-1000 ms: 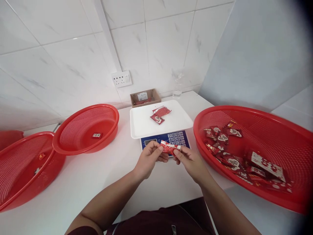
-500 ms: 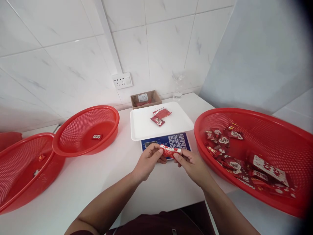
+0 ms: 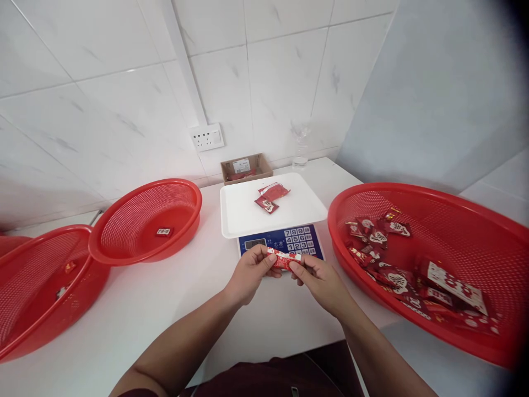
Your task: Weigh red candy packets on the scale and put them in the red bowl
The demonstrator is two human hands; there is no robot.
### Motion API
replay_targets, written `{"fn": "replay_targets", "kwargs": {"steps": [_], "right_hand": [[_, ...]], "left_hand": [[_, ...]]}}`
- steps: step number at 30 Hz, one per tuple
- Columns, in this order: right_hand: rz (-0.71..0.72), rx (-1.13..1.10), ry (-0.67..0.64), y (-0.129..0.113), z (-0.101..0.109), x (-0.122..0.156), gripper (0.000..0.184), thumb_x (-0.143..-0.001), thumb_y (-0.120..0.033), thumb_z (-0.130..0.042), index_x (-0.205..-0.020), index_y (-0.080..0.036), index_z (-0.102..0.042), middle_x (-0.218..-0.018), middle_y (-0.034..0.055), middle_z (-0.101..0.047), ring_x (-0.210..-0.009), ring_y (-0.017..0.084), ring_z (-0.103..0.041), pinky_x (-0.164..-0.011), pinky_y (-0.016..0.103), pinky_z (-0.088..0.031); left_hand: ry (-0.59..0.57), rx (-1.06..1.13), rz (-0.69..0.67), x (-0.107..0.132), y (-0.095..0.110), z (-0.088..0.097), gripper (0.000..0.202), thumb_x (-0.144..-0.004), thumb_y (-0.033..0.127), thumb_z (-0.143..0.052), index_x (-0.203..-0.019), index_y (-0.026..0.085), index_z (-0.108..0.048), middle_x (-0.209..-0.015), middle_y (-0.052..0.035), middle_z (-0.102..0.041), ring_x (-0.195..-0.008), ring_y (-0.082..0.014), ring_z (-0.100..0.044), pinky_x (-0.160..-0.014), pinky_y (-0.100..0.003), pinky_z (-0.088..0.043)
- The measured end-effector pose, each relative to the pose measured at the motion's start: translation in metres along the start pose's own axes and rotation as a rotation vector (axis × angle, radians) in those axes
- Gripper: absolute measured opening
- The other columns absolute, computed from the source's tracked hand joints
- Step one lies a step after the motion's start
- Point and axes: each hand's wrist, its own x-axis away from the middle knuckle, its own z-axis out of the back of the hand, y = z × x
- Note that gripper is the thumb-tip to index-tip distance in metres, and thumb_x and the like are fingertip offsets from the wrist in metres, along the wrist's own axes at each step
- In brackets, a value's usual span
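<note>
Between both hands is a small red-and-white patterned packet, held level in front of a digital scale. My left hand pinches its left end between thumb and fingers. At the other end, my right hand grips it the same way. Just beyond stands the scale with a blue keypad, its lower edge partly hidden by my hands. On its white tray lie a few red packets, bunched near the middle. What the held packet contains does not show.
A large red basket on the right holds several red packets. Two red baskets at left each hold a few small pieces. Behind the scale sit a cardboard box and a clear plastic bottle, against the tiled wall.
The held packet and my right hand have shifted slightly left, and more of the scale's display and keypad shows. Both hands still grip the packet; the tray and baskets look the same.
</note>
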Motion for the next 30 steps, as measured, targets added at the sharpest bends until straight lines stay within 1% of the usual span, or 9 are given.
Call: {"fn": "replay_targets", "kwargs": {"steps": [3, 8, 11, 14, 18, 21, 24, 27, 30], "right_hand": [[-0.003, -0.080, -0.020, 0.002, 0.001, 0.000, 0.029, -0.081, -0.044, -0.048, -0.068, -0.019, -0.054, -0.061, -0.0027, -0.052, -0.057, 0.011, -0.047, -0.055, 0.025, -0.038], [-0.064, -0.213, -0.031, 0.002, 0.002, 0.001, 0.030, -0.079, -0.045, -0.051, -0.066, -0.018, -0.052, -0.056, -0.0040, -0.050, -0.053, 0.009, -0.044, -0.053, 0.024, -0.036], [-0.087, -0.224, -0.033, 0.000, 0.001, 0.001, 0.028, -0.078, -0.044, -0.051, -0.067, -0.018, -0.053, -0.056, -0.0043, -0.049, -0.053, 0.009, -0.044, -0.052, 0.024, -0.036], [-0.075, -0.176, -0.058, -0.001, 0.000, 0.001, 0.025, -0.079, -0.042, -0.051, -0.069, -0.018, -0.054, -0.060, -0.0036, -0.050, -0.056, 0.010, -0.045, -0.055, 0.024, -0.037], [-0.016, -0.016, -0.087, -0.006, 0.001, 0.005, 0.021, -0.079, -0.039, -0.051, -0.075, -0.019, -0.054, -0.065, -0.0023, -0.052, -0.062, 0.012, -0.048, -0.058, 0.025, -0.038], [0.049, 0.078, -0.072, -0.012, 0.003, 0.008, 0.021, -0.080, -0.038, -0.049, -0.073, -0.019, -0.054, -0.064, -0.0019, -0.053, -0.062, 0.013, -0.049, -0.057, 0.025, -0.038], [0.126, 0.135, -0.043, -0.018, 0.004, 0.010, 0.021, -0.081, -0.036, -0.048, -0.071, -0.020, -0.055, -0.063, -0.0017, -0.056, -0.061, 0.013, -0.051, -0.056, 0.024, -0.039], [0.203, 0.189, -0.003, -0.020, 0.005, 0.010, 0.021, -0.083, -0.035, -0.048, -0.070, -0.021, -0.057, -0.063, -0.0016, -0.057, -0.060, 0.013, -0.052, -0.056, 0.023, -0.041], [0.315, 0.257, 0.115, -0.017, 0.007, 0.009, 0.018, -0.084, -0.032, -0.047, -0.076, -0.021, -0.060, -0.069, 0.0005, -0.060, -0.065, 0.014, -0.055, -0.060, 0.025, -0.043]], "left_hand": [[-0.029, 0.038, 0.020, 0.000, 0.001, 0.000, 0.028, -0.075, 0.038, -0.065, -0.079, 0.014, -0.051, -0.076, -0.0027, -0.062, -0.063, -0.0102, -0.057, -0.065, -0.026, -0.048], [-0.067, 0.095, 0.107, 0.002, 0.004, -0.001, 0.029, -0.075, 0.039, -0.065, -0.083, 0.015, -0.050, -0.072, -0.0011, -0.061, -0.058, -0.0093, -0.057, -0.063, -0.025, -0.047], [-0.093, 0.064, 0.123, 0.001, 0.004, -0.002, 0.031, -0.073, 0.041, -0.066, -0.083, 0.015, -0.052, -0.074, -0.0015, -0.060, -0.061, -0.0098, -0.056, -0.063, -0.025, -0.046], [-0.118, -0.011, 0.083, -0.001, 0.004, -0.002, 0.033, -0.069, 0.041, -0.069, -0.078, 0.012, -0.056, -0.075, -0.0033, -0.059, -0.066, -0.0115, -0.055, -0.062, -0.024, -0.044], [-0.087, -0.135, -0.078, 0.000, 0.003, 0.000, 0.030, -0.068, 0.039, -0.070, -0.076, 0.013, -0.057, -0.071, -0.0008, -0.055, -0.063, -0.0109, -0.052, -0.060, -0.025, -0.043], [-0.071, -0.233, -0.177, 0.004, 0.002, 0.000, 0.026, -0.072, 0.037, -0.067, -0.075, 0.014, -0.056, -0.069, 0.0004, -0.053, -0.061, -0.0106, -0.050, -0.058, -0.025, -0.043], [-0.063, -0.270, -0.218, 0.007, 0.003, -0.001, 0.023, -0.075, 0.035, -0.064, -0.075, 0.015, -0.056, -0.068, 0.0003, -0.052, -0.060, -0.0106, -0.050, -0.057, -0.025, -0.042], [-0.078, -0.260, -0.217, 0.008, 0.007, -0.003, 0.021, -0.073, 0.034, -0.066, -0.078, 0.014, -0.059, -0.071, -0.0003, -0.054, -0.063, -0.0109, -0.051, -0.060, -0.025, -0.043], [-0.137, -0.210, -0.208, 0.008, 0.015, -0.006, 0.025, -0.071, 0.033, -0.069, -0.089, 0.016, -0.062, -0.081, -0.0019, -0.056, -0.072, -0.0125, -0.053, -0.065, -0.026, -0.045]]}}
